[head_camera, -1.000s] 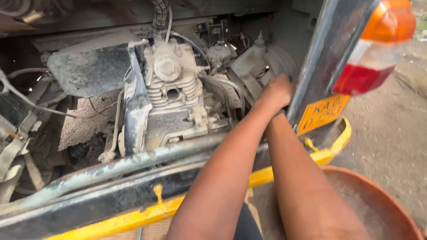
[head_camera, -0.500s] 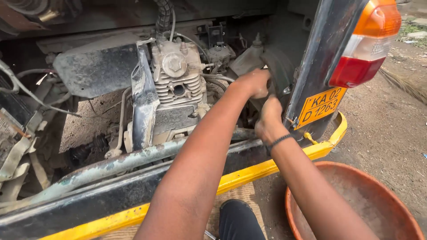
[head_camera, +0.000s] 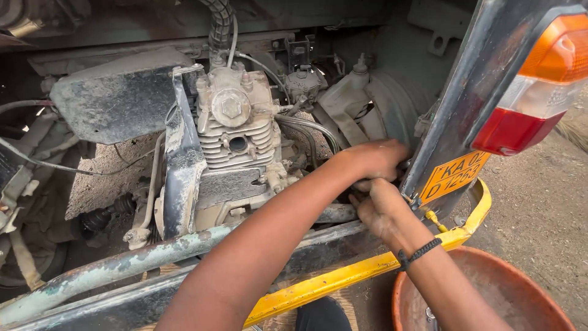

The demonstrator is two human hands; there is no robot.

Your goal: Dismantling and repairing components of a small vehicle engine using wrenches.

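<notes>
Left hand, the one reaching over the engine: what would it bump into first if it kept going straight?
Probably the dark grey metal body pillar; the left hand already sits beside it, though depth is unclear.

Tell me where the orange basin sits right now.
In the head view the orange basin sits on the ground at the bottom right, just below the right hand and beside the yellow bumper bar.
</notes>
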